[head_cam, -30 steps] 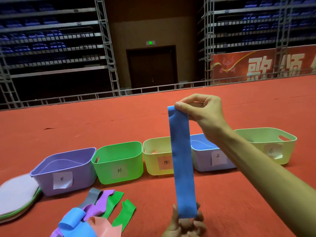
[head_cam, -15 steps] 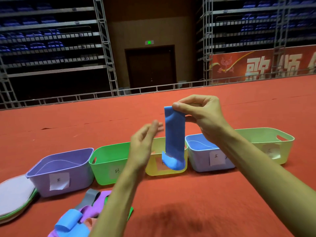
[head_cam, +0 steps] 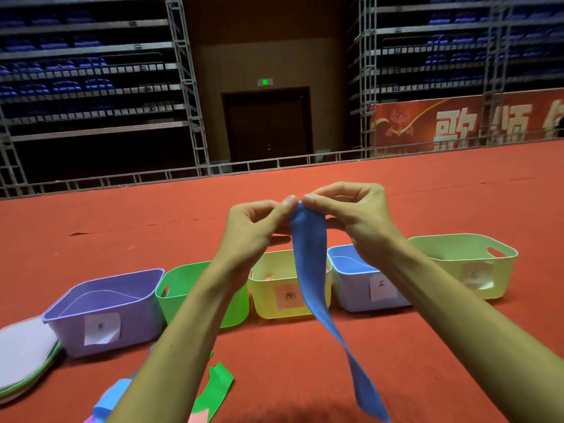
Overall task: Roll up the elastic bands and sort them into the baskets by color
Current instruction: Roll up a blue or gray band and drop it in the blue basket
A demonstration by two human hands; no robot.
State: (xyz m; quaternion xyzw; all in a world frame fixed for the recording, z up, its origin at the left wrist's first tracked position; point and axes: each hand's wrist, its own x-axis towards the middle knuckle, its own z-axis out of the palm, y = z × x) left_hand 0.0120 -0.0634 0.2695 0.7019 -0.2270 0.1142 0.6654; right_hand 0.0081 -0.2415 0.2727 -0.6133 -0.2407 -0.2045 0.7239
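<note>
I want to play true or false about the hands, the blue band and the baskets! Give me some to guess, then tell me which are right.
1. Both hands pinch the top of the blue band. True: the left hand and right hand meet at its upper end.
2. The blue band is rolled up tight. False: it hangs down long and twisted.
3. Five baskets stand in a row. True.
4. The purple basket is at the far right. False: it is at the far left; a pale green basket is at the far right.
5. The green band lies inside a basket. False: it lies on the red floor.
</note>
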